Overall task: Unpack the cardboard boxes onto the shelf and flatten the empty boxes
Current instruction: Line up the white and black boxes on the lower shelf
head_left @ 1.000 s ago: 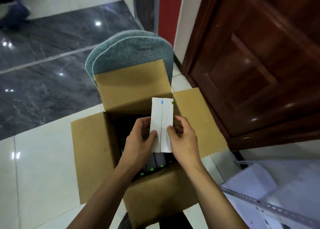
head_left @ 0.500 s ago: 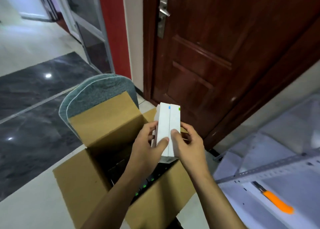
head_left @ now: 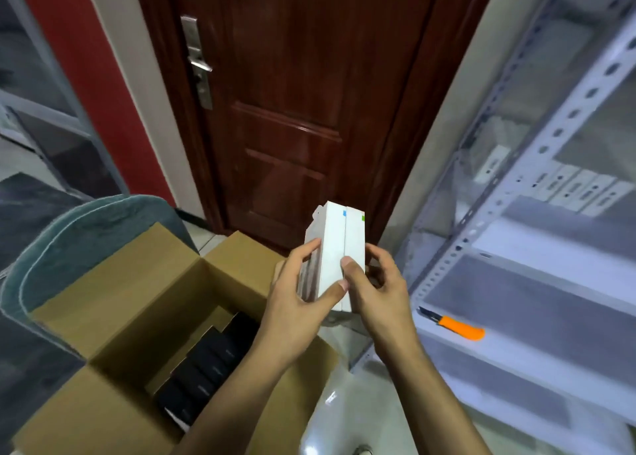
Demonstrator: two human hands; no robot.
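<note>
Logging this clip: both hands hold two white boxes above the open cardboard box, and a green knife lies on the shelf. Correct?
Not quite. The head view shows the knife is orange, not green. The rest stands: both hands, left and right, hold the white boxes above the cardboard box; the knife lies on the shelf.

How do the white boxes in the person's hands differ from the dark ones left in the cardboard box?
The white boxes are pale and held upright in the air by the left hand and right hand; the dark boxes are black and packed in a row inside the cardboard box. Only two white ones show, but several dark ones. Both are slim cartons.
</note>
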